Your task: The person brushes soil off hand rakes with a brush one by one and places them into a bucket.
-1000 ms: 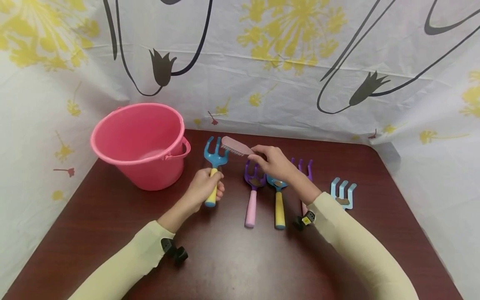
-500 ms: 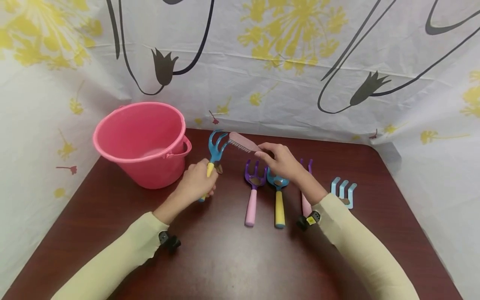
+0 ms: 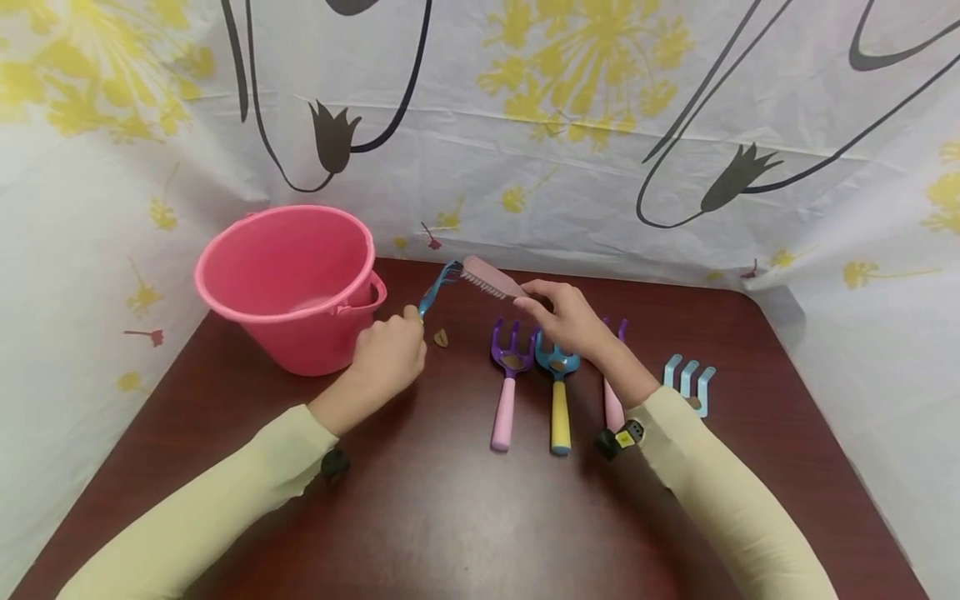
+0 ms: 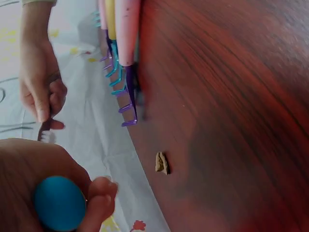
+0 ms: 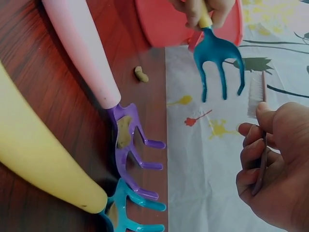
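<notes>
My left hand (image 3: pixel 390 350) grips the yellow handle of a small blue garden fork (image 5: pixel 219 53). Its prongs point away, seen almost edge-on in the head view. In my right hand (image 3: pixel 566 317) is a pink brush (image 3: pixel 491 277), held by its handle with the bristles facing down and toward the fork. The brush head is right at the prong tips in the head view. On the table beside my left hand lies a small tan clump (image 3: pixel 441 337), which also shows in the left wrist view. The fork's handle is mostly hidden in my fist.
A pink bucket (image 3: pixel 303 346) stands left of my left hand. A purple fork (image 3: pixel 504 412), a second blue fork (image 3: pixel 560 417), another purple fork (image 3: pixel 613 404) and a light-blue rake head (image 3: pixel 686 383) lie to the right, several bearing brown clumps. A patterned sheet hangs behind.
My left hand has turned the fork from flat-on to edge-on, with its prongs moving up and away. The tan clump has come into view on the table. The brush has shifted slightly right.
</notes>
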A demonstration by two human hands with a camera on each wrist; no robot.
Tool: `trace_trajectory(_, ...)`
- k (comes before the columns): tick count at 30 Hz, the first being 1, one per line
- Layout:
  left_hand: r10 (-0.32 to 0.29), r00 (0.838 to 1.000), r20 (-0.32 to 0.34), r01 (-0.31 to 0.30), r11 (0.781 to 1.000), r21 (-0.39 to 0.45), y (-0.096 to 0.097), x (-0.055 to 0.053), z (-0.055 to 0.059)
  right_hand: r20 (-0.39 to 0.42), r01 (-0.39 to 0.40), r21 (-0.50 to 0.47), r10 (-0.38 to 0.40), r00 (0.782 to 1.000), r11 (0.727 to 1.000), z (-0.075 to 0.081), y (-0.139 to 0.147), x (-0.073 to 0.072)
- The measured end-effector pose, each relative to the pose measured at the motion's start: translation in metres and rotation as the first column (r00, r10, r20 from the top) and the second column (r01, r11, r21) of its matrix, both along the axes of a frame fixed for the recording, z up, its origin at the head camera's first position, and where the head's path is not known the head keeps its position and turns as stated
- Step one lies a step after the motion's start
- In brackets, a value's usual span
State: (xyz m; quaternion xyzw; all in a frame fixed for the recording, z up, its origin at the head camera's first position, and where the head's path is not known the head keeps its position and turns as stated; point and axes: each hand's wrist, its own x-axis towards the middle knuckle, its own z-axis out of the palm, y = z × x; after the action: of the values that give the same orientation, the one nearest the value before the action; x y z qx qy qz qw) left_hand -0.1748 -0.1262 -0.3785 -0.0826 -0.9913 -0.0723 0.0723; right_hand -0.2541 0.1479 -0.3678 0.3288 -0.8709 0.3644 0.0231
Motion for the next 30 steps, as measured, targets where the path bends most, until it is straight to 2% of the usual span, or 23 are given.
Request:
trace_trajectory(8,0.016,0.999,0.048,-0.009,0.99,-0.138,0.005,0.002,0.001,0.075,-0.018,0.018,0.016,0.997,1.0,0.003,-0.01,0.001)
trace_trajectory(15,0.014,0.997,0.074,0.003,0.974,-0.226,0.01,0.004,-0.001,0.057,-0.037,0.051,0.034,0.998,0.998,0.004,-0.022,0.0)
trace_trajectory(18,0.015,0.997,0.071,0.004,0.966,-0.259,0.011,0.004,-0.002,0.051,-0.065,0.069,0.062,0.997,0.995,0.005,-0.027,0.002)
trace_trajectory(24,-0.003,1.0,0.022,0.01,0.953,-0.301,0.012,0.005,-0.003,0.017,-0.147,0.142,0.146,0.989,0.979,0.01,-0.041,0.007)
trace_trajectory(30,-0.026,1.0,-0.007,0.023,0.943,-0.332,0.013,0.004,-0.005,-0.038,-0.174,0.22,0.186,0.982,0.96,0.011,-0.058,0.011)
